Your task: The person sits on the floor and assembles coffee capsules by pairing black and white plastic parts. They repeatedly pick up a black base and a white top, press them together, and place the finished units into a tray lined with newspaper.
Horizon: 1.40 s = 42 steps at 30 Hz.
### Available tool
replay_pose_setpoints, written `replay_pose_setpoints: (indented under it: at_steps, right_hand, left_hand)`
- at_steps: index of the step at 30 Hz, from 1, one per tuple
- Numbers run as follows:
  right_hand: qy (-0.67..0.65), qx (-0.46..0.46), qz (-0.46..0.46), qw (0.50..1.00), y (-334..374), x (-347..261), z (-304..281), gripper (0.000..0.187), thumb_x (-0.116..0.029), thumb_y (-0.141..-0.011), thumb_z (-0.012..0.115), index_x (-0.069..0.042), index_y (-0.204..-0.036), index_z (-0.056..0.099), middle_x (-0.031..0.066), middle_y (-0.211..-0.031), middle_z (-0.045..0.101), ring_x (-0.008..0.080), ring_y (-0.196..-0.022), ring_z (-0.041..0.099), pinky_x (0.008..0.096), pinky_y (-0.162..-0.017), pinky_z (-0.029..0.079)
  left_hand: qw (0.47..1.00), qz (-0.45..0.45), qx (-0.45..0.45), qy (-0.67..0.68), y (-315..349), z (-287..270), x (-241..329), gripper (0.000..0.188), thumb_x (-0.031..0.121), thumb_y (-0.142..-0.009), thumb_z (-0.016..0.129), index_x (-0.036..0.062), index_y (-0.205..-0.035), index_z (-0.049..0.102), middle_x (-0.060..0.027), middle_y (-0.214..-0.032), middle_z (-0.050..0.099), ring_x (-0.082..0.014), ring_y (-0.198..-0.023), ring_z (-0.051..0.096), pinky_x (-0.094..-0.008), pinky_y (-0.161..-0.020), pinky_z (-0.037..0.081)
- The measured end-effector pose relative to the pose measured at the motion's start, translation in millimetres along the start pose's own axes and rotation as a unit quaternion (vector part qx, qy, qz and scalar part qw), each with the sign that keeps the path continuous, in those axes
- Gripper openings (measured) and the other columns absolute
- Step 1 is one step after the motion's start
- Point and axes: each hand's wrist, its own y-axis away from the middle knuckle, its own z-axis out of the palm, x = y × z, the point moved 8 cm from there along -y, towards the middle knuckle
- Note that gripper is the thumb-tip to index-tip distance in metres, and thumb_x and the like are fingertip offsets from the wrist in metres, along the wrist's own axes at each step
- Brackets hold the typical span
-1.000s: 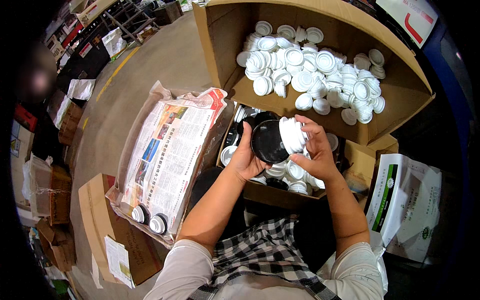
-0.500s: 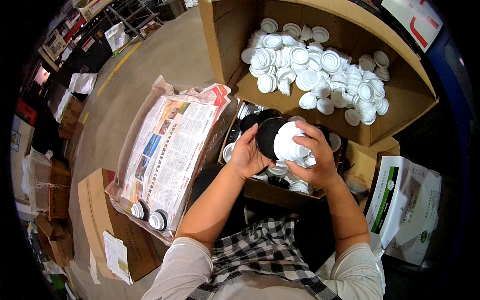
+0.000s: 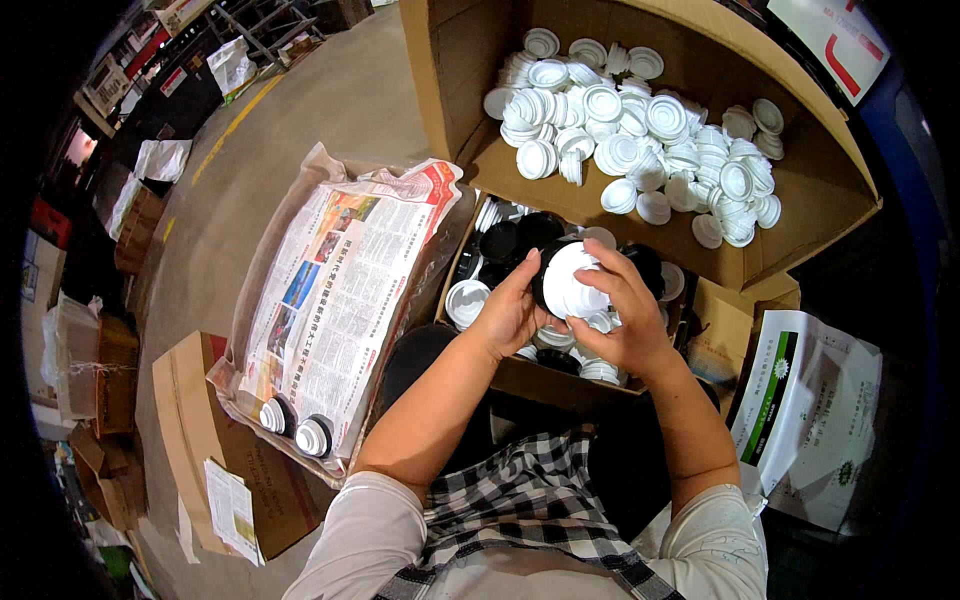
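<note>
Before me, my left hand (image 3: 512,308) grips a round black disc (image 3: 543,268), mostly covered from this angle. My right hand (image 3: 628,318) has its fingers around a white ridged plastic cap (image 3: 573,285). The cap lies against the disc's face, though whether the two are joined I cannot tell. Below both hands is an open cardboard box (image 3: 540,383) of loose black discs and white caps. To the left, two white-on-black pieces (image 3: 313,437) sit at the near end of a newspaper sheet (image 3: 335,290).
A large tipped carton (image 3: 440,90) with a heap of white caps (image 3: 640,140) is beyond the smaller box. The newspaper lies on a plastic-lined box. A brown carton (image 3: 200,440) stands at left, a white-and-green carton (image 3: 815,410) at right.
The white cap and black disc have come together, with more of the disc now covered. My left hand has shifted slightly right, toward my right hand.
</note>
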Motion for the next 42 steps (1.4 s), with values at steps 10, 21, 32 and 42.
replay_pose_setpoints:
  at_steps: [10,21,32,42]
  right_hand:
    - [-0.012,-0.002,0.013,1.0,-1.2,-0.1,1.8,0.048,-0.005,-0.062,0.072,-0.006,-0.106,0.052,0.0185,-0.124,0.046,0.0348,-0.113,0.048,0.0392,-0.093,0.04]
    - [-0.266,0.08,0.114,0.954,11.1,44.1,5.4,0.052,-0.012,-0.071,0.07,-0.002,-0.115,0.045,0.0185,-0.13,0.043,0.0298,-0.122,0.042,0.0379,-0.101,0.031]
    - [-0.161,0.313,0.245,0.903,33.8,92.6,38.3,0.03,-0.028,-0.094,0.04,-0.001,-0.087,0.052,0.0079,-0.075,0.053,0.0154,-0.069,0.048,0.0296,-0.062,0.039]
    - [-0.027,0.365,0.265,0.892,56.8,149.9,44.8,0.036,-0.029,-0.095,0.037,0.0,-0.079,0.052,0.0104,-0.074,0.054,0.0181,-0.07,0.049,0.0321,-0.064,0.04]
  left_hand:
    - [0.999,0.009,0.025,-0.044,1.6,-3.4,0.2,0.053,0.048,-0.094,0.029,0.0055,-0.118,0.049,-0.0094,-0.1,0.062,-0.0203,-0.083,0.062,-0.0311,-0.061,0.052]
    - [0.952,0.136,0.071,-0.264,0.2,2.4,20.1,0.044,0.019,-0.079,0.068,0.0038,-0.113,0.045,-0.0053,-0.101,0.055,-0.0117,-0.088,0.054,-0.0236,-0.069,0.046]
    - [0.791,0.404,0.345,-0.303,-7.2,-6.1,11.9,0.029,0.02,-0.093,0.043,-0.0024,-0.077,0.053,-0.0073,-0.069,0.051,-0.0121,-0.068,0.047,-0.0276,-0.059,0.04]
    - [0.756,0.333,0.374,-0.422,-47.3,-19.9,1.3,0.032,0.023,-0.09,0.046,-0.0009,-0.071,0.05,-0.0109,-0.063,0.049,-0.0177,-0.059,0.048,-0.0329,-0.056,0.039]
